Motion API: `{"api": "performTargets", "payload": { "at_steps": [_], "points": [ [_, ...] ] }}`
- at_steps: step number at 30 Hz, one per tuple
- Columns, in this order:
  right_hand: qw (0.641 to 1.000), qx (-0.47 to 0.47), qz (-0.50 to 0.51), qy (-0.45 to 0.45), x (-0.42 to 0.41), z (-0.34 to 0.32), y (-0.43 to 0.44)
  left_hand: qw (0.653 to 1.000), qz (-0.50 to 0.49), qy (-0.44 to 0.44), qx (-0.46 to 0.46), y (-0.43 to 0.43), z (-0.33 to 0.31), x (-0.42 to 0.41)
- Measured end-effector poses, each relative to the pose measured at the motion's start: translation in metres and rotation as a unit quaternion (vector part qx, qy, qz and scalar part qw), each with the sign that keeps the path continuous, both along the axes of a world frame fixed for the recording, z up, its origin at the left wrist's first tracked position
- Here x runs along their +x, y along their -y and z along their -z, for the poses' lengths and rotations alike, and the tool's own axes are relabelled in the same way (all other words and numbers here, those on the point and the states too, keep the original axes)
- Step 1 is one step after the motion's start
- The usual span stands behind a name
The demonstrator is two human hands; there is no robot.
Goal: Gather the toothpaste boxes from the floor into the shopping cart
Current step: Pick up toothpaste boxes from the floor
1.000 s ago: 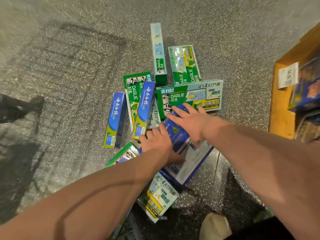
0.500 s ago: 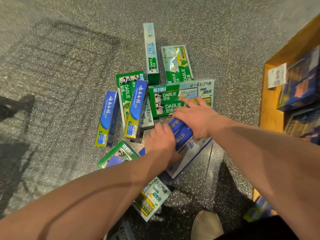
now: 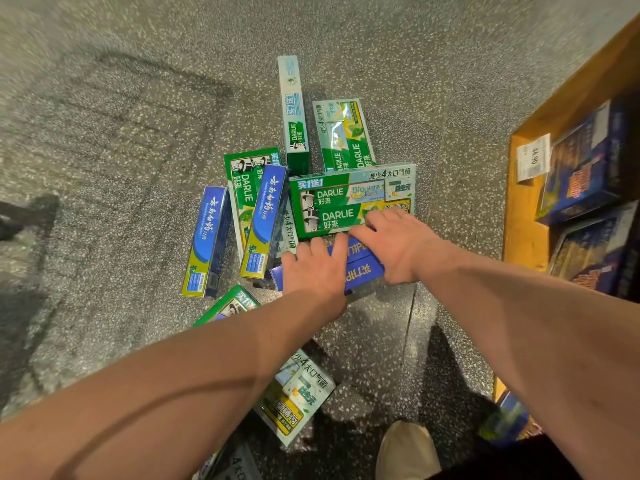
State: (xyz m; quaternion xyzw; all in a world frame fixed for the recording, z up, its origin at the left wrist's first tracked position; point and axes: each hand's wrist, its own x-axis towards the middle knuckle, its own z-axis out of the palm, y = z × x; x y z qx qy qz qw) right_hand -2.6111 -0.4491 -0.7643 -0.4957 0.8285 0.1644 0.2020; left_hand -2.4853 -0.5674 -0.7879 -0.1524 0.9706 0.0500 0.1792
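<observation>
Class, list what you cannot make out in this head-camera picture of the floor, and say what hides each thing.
Head view:
Blue box: most of its print, covered by the left hand and right hand.
Green box: its lower part, behind the left forearm.
Grey box: cut off by the bottom edge.
Shelf boxes: lettering blurred.
Shopping cart: not in the picture.

Wide green box (image 3: 349,202): "DARLIE 好来" printed twice, plus "买1送1", "Bio" and "减少4大口气菌". Narrow pale box (image 3: 293,112): "买1送1", "DARLIE". Outer blue box (image 3: 204,240) and inner blue box (image 3: 265,220) — both "云南白药". Nearest box (image 3: 298,393): "4大口气菌". Price tag (image 3: 532,157) on the shelf edge: "44.90". Yellow characters on the dark blue box (image 3: 360,271) — not legible.
</observation>
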Motion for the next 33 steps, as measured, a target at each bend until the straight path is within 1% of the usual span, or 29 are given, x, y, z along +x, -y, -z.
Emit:
{"api": "performTargets", "payload": {
  "at_steps": [2,5,9,16,21,24,26,28,30,33],
  "points": [
    [1.000,-0.003,-0.014,0.002,-0.001,0.002,0.002,1.000,-0.002,-0.010,0.007,0.003,0.002,-0.002],
    [1.000,0.004,-0.003,0.020,-0.001,0.004,0.006,0.999,0.008,-0.023,0.022,0.010,0.005,-0.002],
    [1.000,0.002,0.003,0.021,-0.002,0.003,0.008,1.000,0.010,-0.020,0.011,0.012,0.003,0.001],
    [1.000,0.015,0.006,0.018,-0.002,0.005,0.011,1.000,0.007,0.022,0.010,0.013,-0.001,-0.002],
    [1.000,0.024,0.007,0.011,-0.002,0.001,0.013,0.999,0.016,0.029,0.011,0.016,-0.002,-0.006],
    [0.999,0.030,0.031,0.008,0.004,-0.006,0.010,0.999,0.040,0.020,0.024,0.022,-0.008,-0.006],
    [0.998,0.026,0.053,0.006,0.011,-0.022,0.005,0.997,0.067,0.015,0.032,0.024,-0.025,-0.005],
    [0.997,0.026,0.072,0.007,0.019,-0.052,-0.001,0.995,0.086,0.030,0.042,0.022,-0.055,-0.003],
    [0.996,0.027,0.086,0.012,0.027,-0.095,-0.008,0.992,0.105,0.052,0.056,0.019,-0.096,0.000],
    [0.994,0.040,0.097,0.019,0.041,-0.177,-0.017,0.988,0.133,0.053,0.058,0.014,-0.176,0.008]
  ]
}}
